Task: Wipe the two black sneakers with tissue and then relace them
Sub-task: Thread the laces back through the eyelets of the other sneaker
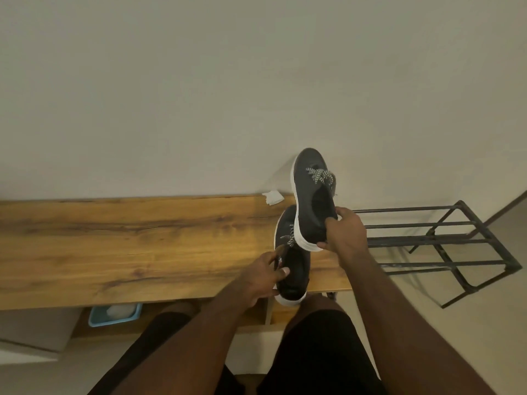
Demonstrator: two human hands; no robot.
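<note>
Dim, warm, soft, wide-angle-bowed edges

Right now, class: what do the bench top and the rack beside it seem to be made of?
Bench top: wood or wood-look laminate, shown by its amber grain and knots, with a smooth, slightly glossy finish. Rack: probably metal, with thin straight dark bars and a matte finish.

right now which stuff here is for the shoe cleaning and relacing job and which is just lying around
For the job:
raised sneaker, gripped by the right hand
sneaker on the bench, held by the left hand
tissue

Lying about:
wooden bench
metal rack
blue tray
</note>
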